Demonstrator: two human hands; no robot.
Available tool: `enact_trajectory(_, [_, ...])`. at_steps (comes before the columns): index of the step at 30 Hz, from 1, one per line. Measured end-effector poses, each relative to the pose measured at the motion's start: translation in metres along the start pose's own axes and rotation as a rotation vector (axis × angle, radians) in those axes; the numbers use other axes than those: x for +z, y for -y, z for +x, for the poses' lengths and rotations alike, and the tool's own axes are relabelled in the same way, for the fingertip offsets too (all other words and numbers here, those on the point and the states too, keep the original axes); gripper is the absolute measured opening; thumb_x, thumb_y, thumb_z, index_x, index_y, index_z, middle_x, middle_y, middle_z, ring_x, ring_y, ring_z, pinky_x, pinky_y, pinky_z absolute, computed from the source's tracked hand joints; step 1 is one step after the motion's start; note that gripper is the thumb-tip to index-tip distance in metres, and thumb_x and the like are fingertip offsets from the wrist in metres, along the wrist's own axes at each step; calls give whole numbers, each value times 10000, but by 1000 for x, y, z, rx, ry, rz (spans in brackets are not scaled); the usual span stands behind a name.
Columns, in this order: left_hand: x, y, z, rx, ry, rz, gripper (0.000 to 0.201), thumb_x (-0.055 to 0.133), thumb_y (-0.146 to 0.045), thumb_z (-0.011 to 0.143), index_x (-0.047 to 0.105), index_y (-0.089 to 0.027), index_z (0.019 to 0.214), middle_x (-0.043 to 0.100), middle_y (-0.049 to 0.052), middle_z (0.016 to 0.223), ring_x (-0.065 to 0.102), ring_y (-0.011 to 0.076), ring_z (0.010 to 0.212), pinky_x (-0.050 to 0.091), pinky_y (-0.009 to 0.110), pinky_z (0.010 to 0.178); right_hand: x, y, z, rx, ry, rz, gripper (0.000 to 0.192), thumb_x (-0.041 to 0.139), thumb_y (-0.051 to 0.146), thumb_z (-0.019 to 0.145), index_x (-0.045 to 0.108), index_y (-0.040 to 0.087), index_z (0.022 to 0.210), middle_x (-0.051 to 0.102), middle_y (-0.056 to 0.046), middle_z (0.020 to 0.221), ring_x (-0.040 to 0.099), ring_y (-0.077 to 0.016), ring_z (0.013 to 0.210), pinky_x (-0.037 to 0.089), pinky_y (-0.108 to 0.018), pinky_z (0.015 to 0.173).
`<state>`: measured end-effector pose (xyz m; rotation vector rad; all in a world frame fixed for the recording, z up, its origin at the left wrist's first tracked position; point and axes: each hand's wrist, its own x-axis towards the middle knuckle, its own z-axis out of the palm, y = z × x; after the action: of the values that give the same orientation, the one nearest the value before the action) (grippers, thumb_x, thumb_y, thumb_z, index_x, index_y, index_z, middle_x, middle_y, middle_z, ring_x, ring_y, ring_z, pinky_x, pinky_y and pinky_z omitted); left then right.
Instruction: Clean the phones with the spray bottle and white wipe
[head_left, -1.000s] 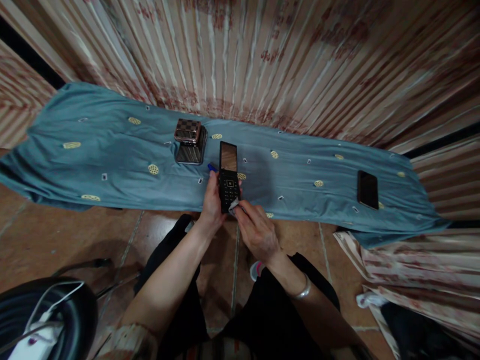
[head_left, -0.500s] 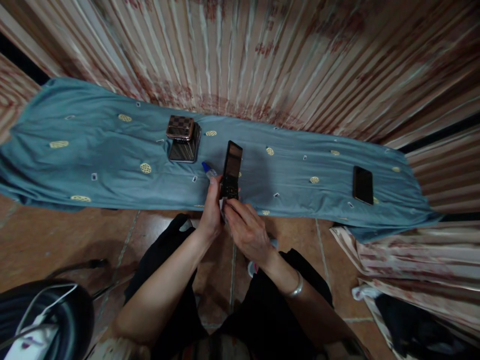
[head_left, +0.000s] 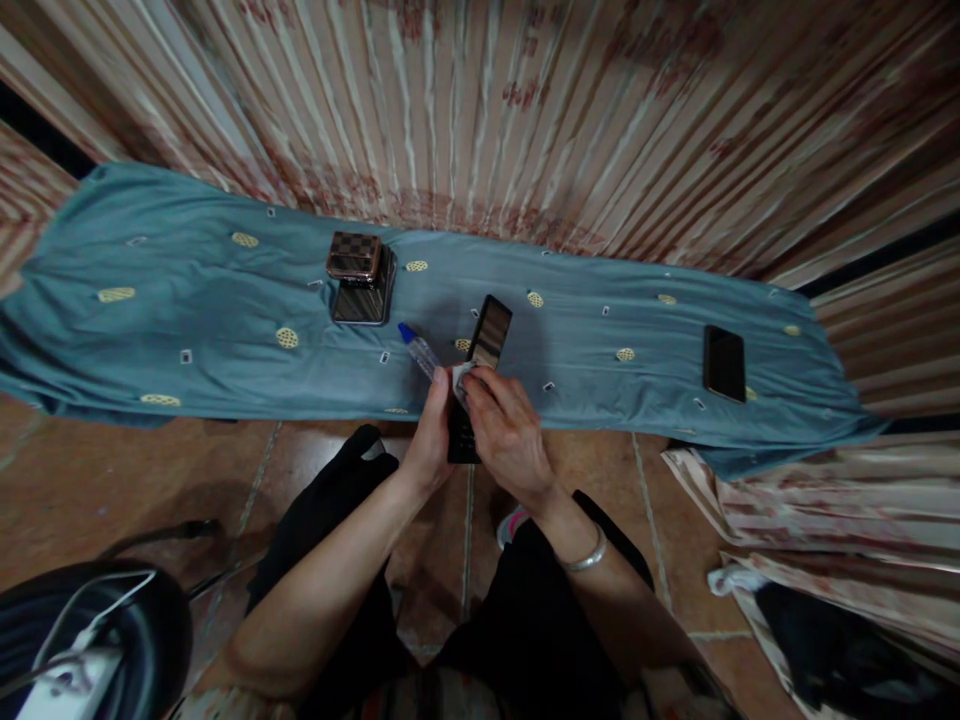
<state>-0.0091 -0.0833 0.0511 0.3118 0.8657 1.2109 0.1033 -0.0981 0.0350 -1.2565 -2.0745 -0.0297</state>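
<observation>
One open black flip phone with a keypad and a glossy screen (head_left: 480, 375) sits between the person's two hands, held above the near edge of a long teal cloth dotted with yellow ovals (head_left: 187, 300). The phone leans with its screen half up and to the right, its keypad half down toward the person. The left hand (head_left: 431, 440) is curled around the phone's lower left side and also grips one clear pen-shaped dropper with a blue tip (head_left: 417, 349), which sticks out up and to the left over the cloth. The right hand (head_left: 506, 430) lies over the keypad half, its fingers bunched and pressing one small white wipe (head_left: 460, 378) against the phone near the hinge. One silver bangle (head_left: 585, 555) circles the right wrist.

On the cloth, three more phones can be counted. Two of them form a stack to the upper left of the hands: one folded phone with a checkered brown cover (head_left: 354, 256) resting on one dark glossy phone (head_left: 363, 295). One flat black smartphone (head_left: 724, 362) lies face up, well apart at the right end of the cloth. Behind the cloth hangs a pleated cream curtain with reddish print (head_left: 525, 110). The floor is brown tile (head_left: 127, 470), and one black round object with white cables (head_left: 90, 640) is at the lower left corner.
</observation>
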Motion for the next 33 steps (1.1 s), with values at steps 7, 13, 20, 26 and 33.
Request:
enact_trajectory(7, [-5, -9, 4, 37, -74, 22, 455, 544, -628, 1011, 711, -207, 1056, 796, 61, 985, 755, 232, 1083, 596, 320, 921, -5, 22, -6, -120, -8, -47, 315, 482, 96, 1067, 735, 119, 1254, 771, -148, 1221, 716, -214, 1043, 598, -344, 1002])
enact_trajectory(13, [-2, -9, 0, 30, -55, 33, 426, 571, -611, 1005, 711, -209, 1017, 790, 54, 974, 751, 230, 1091, 594, 322, 925, -6, 18, -5, -99, 3, -29, 333, 456, 105, 1077, 720, 115, 1281, 772, -151, 1240, 718, -222, 1048, 603, -364, 1003])
enact_trajectory(20, [-2, 0, 0, 28, -28, 33, 383, 624, -580, 982, 712, -207, 989, 763, 25, 906, 734, 217, 1127, 561, 320, 1022, -6, 6, -2, -33, 19, -33, 349, 457, 144, 1084, 711, 127, 1322, 750, -168, 1291, 715, -239, 1072, 591, -394, 1017])
enact_trajectory(26, [1, -9, -2, 33, -7, 18, 349, 559, -513, 1034, 725, -207, 1010, 773, 45, 1028, 705, 242, 1218, 562, 339, 1033, -6, -1, -5, 2, 10, -27, 348, 418, 157, 1099, 734, 139, 1244, 766, -159, 1225, 713, -235, 1018, 588, -400, 994])
enact_trajectory(33, [3, -10, -3, 21, -6, 35, 382, 482, -483, 1072, 734, -204, 1003, 775, 56, 1036, 703, 244, 1225, 567, 342, 1028, -4, -4, -6, 10, -29, -47, 332, 426, 141, 1093, 731, 122, 1221, 767, -165, 1218, 709, -238, 1006, 589, -404, 986])
